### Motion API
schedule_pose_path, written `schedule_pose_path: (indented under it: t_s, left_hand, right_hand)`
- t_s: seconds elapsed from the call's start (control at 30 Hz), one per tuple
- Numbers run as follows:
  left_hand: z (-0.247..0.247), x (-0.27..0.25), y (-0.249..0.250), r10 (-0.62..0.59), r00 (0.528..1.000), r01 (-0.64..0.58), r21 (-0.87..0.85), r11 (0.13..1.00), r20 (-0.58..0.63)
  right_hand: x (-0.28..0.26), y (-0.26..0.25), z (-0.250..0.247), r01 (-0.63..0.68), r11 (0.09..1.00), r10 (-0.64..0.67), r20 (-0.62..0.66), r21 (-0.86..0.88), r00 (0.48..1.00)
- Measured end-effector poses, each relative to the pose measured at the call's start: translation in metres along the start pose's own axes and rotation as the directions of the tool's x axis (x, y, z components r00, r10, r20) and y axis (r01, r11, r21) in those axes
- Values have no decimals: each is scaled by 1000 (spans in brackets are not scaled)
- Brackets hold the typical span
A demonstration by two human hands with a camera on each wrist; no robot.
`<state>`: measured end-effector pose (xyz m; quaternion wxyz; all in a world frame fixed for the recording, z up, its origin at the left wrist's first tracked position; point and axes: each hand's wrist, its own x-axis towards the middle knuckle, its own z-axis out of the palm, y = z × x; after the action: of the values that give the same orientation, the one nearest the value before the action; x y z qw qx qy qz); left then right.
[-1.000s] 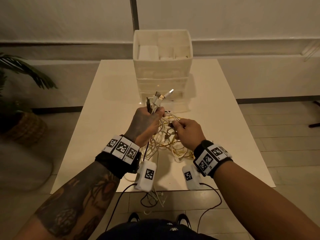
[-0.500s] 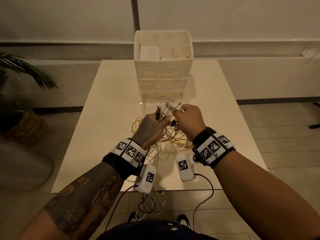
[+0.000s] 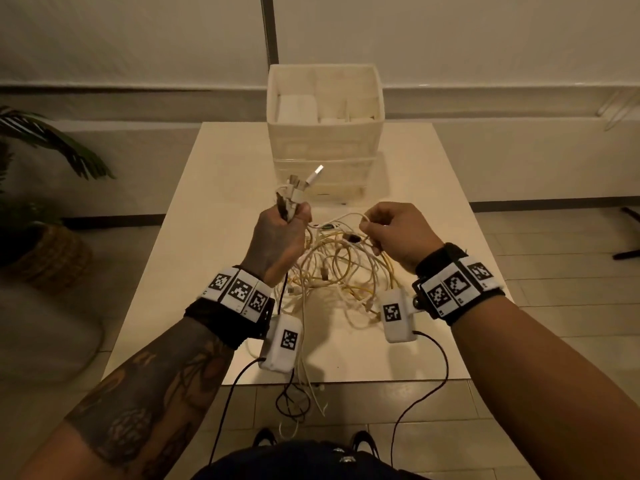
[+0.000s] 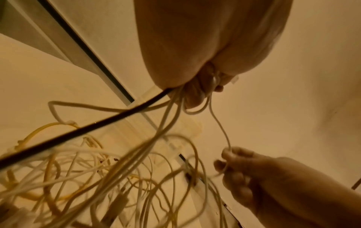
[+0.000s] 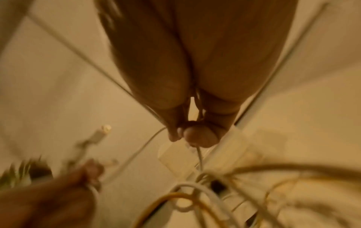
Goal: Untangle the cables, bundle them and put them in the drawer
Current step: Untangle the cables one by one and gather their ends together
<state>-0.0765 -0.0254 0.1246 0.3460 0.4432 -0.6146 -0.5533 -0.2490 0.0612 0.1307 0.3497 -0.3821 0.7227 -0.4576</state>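
A tangle of white and yellow cables [image 3: 341,268] lies on the white table [image 3: 214,209] between my hands. My left hand [image 3: 280,233] grips a bunch of cable ends, their plugs [image 3: 303,183] sticking up above the fist; white strands and one black cable [image 4: 82,128] hang down from it. My right hand [image 3: 388,226] pinches a thin white cable [image 4: 220,128] that runs across to the left fist. The white drawer unit [image 3: 323,161] stands behind, drawers closed as far as I can see.
An open white bin [image 3: 325,98] with white boxes sits on top of the drawer unit. A potted plant in a woven basket [image 3: 52,258] stands on the floor at left. Loose cable ends hang over the table's near edge [image 3: 301,393].
My right hand has moved right, away from the left fist, drawing a white cable out between them. The left hand has stayed raised with the plugs.
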Motion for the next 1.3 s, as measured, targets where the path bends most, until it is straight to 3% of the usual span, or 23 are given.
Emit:
schedule_pose_path:
  t_s: [0.1, 0.2, 0.37, 0.47, 0.53, 0.7, 0.8, 1.0, 1.2, 1.3]
  left_hand:
    - [-2, 1, 7, 25, 999, -27, -74, 997, -28]
    - [1, 1, 10, 60, 998, -63, -86, 994, -31]
    - [5, -5, 1, 58, 996, -59, 16, 998, 64]
    - [9, -9, -1, 40, 997, -44, 52, 998, 70]
    - [9, -10, 1, 42, 996, -48, 77, 996, 79]
    - [15, -11, 6, 108, 987, -129, 188, 974, 119]
    - [20, -11, 7, 119, 982, -147, 203, 968, 146]
    - [20, -10, 12, 103, 969, -143, 175, 974, 224]
    - [19, -9, 16, 145, 974, -177, 190, 966, 172]
    - [15, -6, 16, 135, 983, -159, 208, 965, 125]
  right_hand:
    - [6, 2, -1, 51, 949, -64, -31, -311, 997]
    - [9, 5, 6, 10, 936, -43, -85, -353, 995]
    - [8, -5, 16, -97, 991, 116, -209, 97, 971]
    - [6, -18, 18, -173, 907, 227, -99, 384, 969]
    - [4, -22, 15, -213, 864, 238, 2, 456, 971]
    - [0, -24, 12, -48, 979, 45, 20, 200, 999]
    - [-3, -29, 15, 45, 993, -48, 29, 110, 998]
    - [-7, -28, 17, 127, 982, -131, 19, 138, 991]
    - [-14, -9, 37, 138, 957, -138, -19, 254, 990]
    - [-20, 7, 47, 162, 971, -172, 40, 176, 984]
